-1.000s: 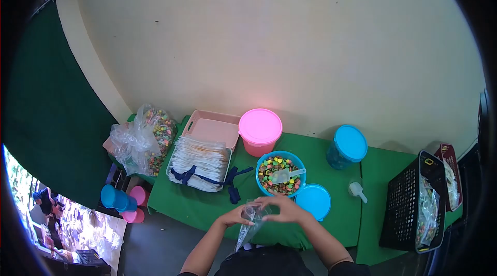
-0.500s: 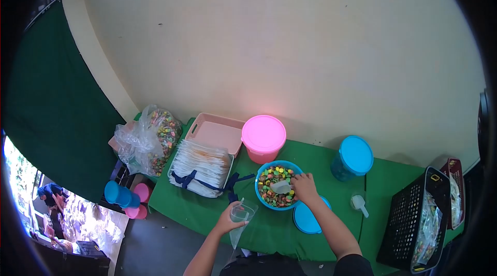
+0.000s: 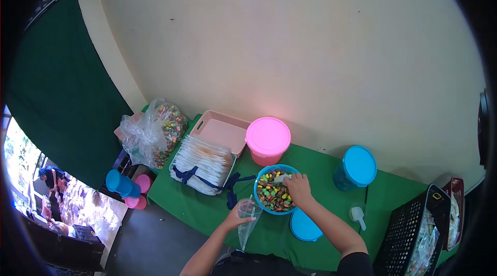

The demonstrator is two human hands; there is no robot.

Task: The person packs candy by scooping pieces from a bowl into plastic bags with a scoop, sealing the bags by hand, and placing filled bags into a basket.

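Observation:
A blue bowl full of colourful, pebble-like pieces stands on the green-covered table. Over its right side, my right hand is closed on a white scoop, whose head lies among the pieces. My left hand grips a clear plastic bag just in front of the bowl, to its left. The bag's mouth is wide and round, and it tapers downward; I cannot tell whether a separate cup or funnel sits in it. A blue lid lies beside the bowl, partly under my right forearm.
Behind stand a pink lidded tub, a pink tray and a stack of white packets. A bulging bag is at left. Rightward are a blue-lidded tub, another scoop and a black basket.
My right hand has shifted slightly left, and the scoop has moved toward the back of the bowl. The bag in my left hand now shows its round mouth more upright. The whole view has shifted slightly.

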